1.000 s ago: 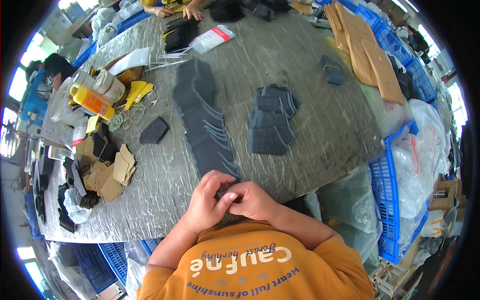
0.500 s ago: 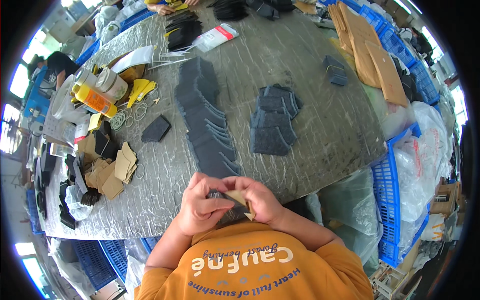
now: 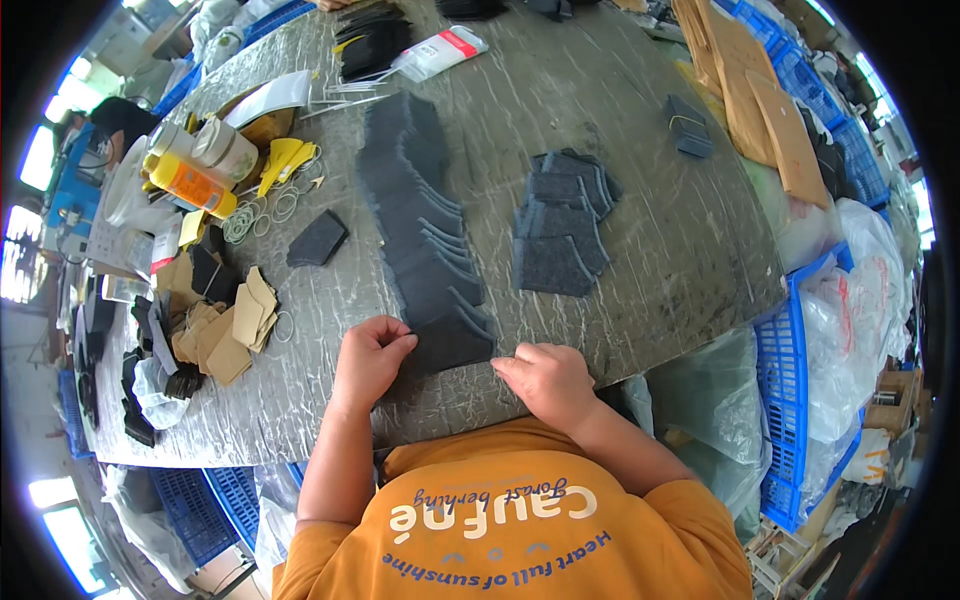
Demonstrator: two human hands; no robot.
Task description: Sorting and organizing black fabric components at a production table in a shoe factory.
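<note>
A long row of overlapping dark grey fabric pieces (image 3: 412, 200) runs down the middle of the table toward me. At its near end lies a dark fabric piece (image 3: 450, 345), flat, between my two hands. My left hand (image 3: 372, 360) pinches that piece at its left edge, thumb and fingers together. With thumb and forefinger closed, my right hand (image 3: 550, 382) grips its near right corner. To the right of the row sits a smaller group of overlapping dark fabric pieces (image 3: 558, 235). One loose dark piece (image 3: 317, 238) lies to the left.
Tan card pieces (image 3: 230, 330) lie at the left, near rubber bands (image 3: 250, 220), a yellow-orange bottle (image 3: 190, 185) and a pale jar (image 3: 224, 150). A banded dark bundle (image 3: 688, 127) sits far right. Brown card sheets (image 3: 785, 140) and a blue crate (image 3: 783, 400) line the right side.
My hands have moved apart, from together near my chest to the row's near end. The dark piece with tan backing has left that spot; a dark piece now lies flat between my hands.
</note>
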